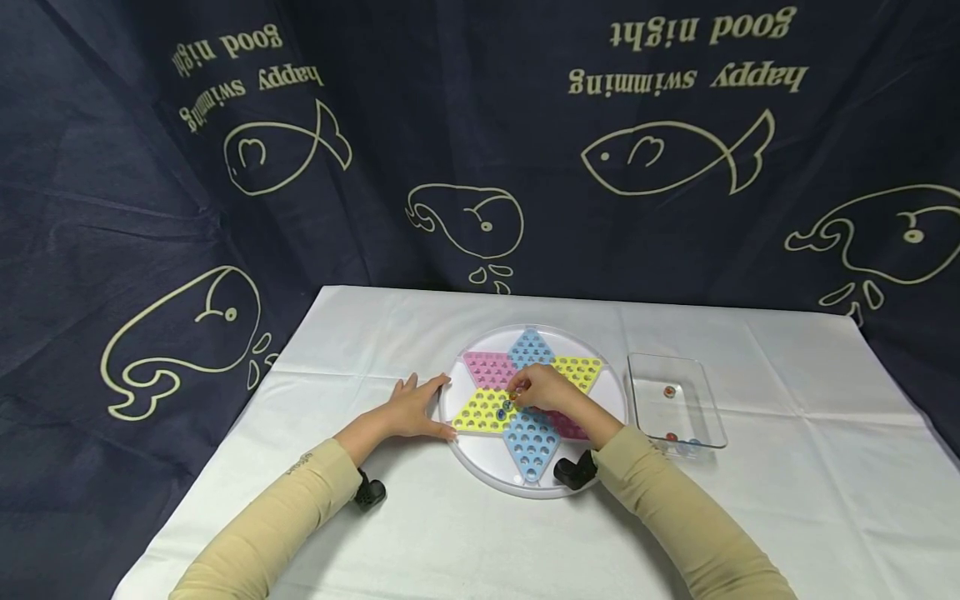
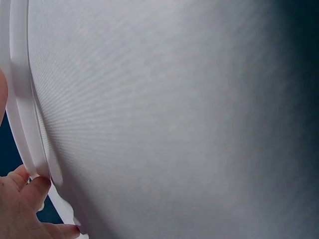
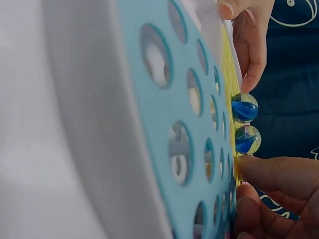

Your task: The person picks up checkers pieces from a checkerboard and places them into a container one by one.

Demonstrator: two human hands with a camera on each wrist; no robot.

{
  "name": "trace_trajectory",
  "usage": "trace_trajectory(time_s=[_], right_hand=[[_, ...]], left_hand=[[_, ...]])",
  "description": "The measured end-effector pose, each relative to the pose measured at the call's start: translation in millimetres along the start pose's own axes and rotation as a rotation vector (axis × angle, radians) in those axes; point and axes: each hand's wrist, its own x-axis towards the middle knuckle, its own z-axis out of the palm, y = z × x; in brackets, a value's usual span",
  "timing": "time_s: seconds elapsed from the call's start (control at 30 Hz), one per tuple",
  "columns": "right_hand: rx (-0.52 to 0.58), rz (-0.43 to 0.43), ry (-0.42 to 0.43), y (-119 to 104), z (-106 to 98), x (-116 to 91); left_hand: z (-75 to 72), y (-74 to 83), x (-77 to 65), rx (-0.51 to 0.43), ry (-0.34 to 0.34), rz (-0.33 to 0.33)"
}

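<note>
A round white Chinese checkers board (image 1: 458, 390) with a star of pink, yellow and blue holed triangles lies on the table. My left hand (image 1: 408, 410) is spread at its left rim, thumb and a finger touching the edge. Over the star's middle, my right hand (image 1: 543, 387) pinches a small orange-looking marble (image 1: 513, 397), mostly covered by the fingertips. Two clear marbles with blue swirls, one marble (image 3: 245, 108) beside another marble (image 3: 247, 139), sit in the yellow triangle (image 1: 480, 410) close to those fingertips.
A clear plastic box (image 1: 701, 408) stands right of the board, with a few marbles (image 1: 669, 392) inside. White cloth (image 1: 375, 333) covers the table. Behind it hangs a dark blue curtain (image 1: 450, 125) with fish drawings.
</note>
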Motion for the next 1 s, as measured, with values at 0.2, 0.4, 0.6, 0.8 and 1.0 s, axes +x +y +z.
trace_trajectory(time_s=[0.2, 0.4, 0.6, 0.8, 1.0], right_hand=[[0.011, -0.004, 0.002, -0.8, 0.7, -0.4], [0.007, -0.007, 0.004, 0.5, 1.6, 0.0], [0.01, -0.007, 0.004, 1.7, 1.2, 0.7], [0.025, 0.005, 0.003, 1.6, -0.9, -0.2], [0.03, 0.024, 0.001, 0.8, -3.4, -0.1]], left_hand=[[-0.4, 0.2, -0.1, 0.004, -0.002, 0.001], [-1.6, 1.9, -1.3, 0.003, -0.008, 0.003], [-1.6, 1.9, -1.2, -0.001, -0.011, 0.006], [-1.5, 1.2, -0.3, -0.002, -0.009, 0.0], [-0.8, 0.5, 0.3, 0.0, -0.009, -0.004]])
